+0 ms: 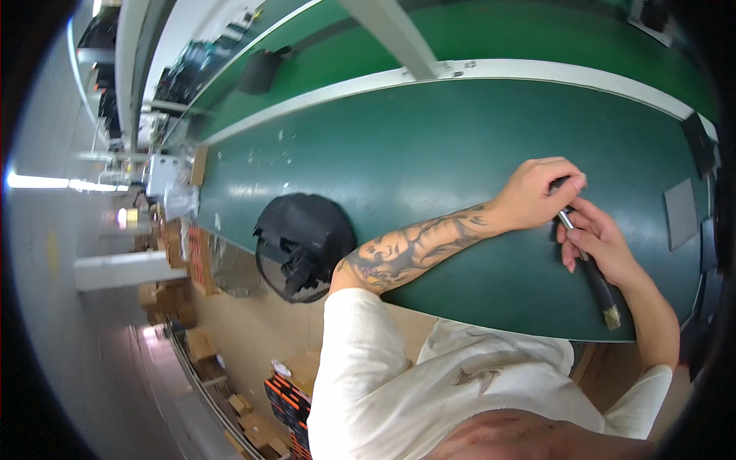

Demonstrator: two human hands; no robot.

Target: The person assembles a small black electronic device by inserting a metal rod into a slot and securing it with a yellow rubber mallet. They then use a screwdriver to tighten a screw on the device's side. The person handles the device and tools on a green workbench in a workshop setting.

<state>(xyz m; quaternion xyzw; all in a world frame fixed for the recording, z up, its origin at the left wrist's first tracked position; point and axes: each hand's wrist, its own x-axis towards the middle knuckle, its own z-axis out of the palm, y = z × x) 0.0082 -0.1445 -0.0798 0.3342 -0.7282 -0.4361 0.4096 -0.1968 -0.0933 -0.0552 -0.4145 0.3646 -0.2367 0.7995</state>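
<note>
A rod-shaped tool [599, 290] slants between my hands over the right part of the green tabletop [429, 165]. It has a bright metal shaft, a long black grip and a yellowish end piece near the table's front edge; its exact kind I cannot make out. My left hand [539, 193] is closed around the black upper end, which the fingers partly hide. Just below, my right hand [599, 238] holds the metal shaft between thumb and fingers. Beside my left elbow, at the table's front edge, sits a rounded black object [307, 222] with a dark bracket-like part.
A white rail [537, 70] and an upright post [395, 34] border the table's far side. At the right edge lies a grey flat pad [680, 215] near dark items. Cardboard boxes [165, 303] stand on the floor to the left, and black-and-orange boxes [287, 406] are stacked nearer me.
</note>
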